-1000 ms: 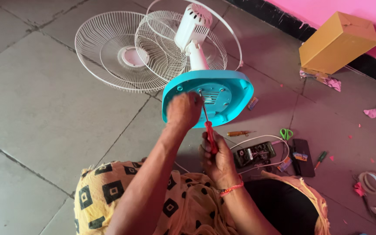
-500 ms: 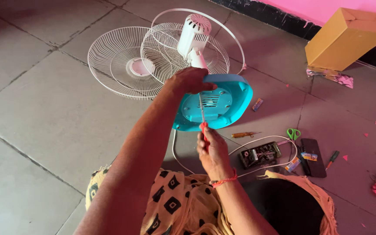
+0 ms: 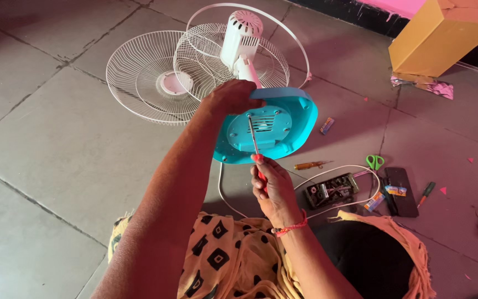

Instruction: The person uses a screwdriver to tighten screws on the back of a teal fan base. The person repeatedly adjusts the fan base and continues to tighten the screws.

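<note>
A white table fan lies on the tiled floor with its turquoise base [image 3: 289,130] tipped up toward me. My left hand [image 3: 233,97] grips the base's upper left rim. My right hand [image 3: 272,185] holds a red-handled screwdriver [image 3: 255,147], whose metal tip rests on the underside of the base near its vent slots. The fan's white motor housing [image 3: 239,36] and rear wire guard [image 3: 222,55] lie beyond the base.
A loose white front grille [image 3: 150,77] lies on the floor to the left. On the right are a yellow cardboard box [image 3: 438,36], green-handled scissors [image 3: 374,161], a small tray of parts [image 3: 330,191], a dark flat case [image 3: 402,191], a white cord [image 3: 338,169] and pink paper scraps.
The base has swung up and turned further toward me. My left hand stays on its rim, and the screwdriver tip has shifted onto the underside.
</note>
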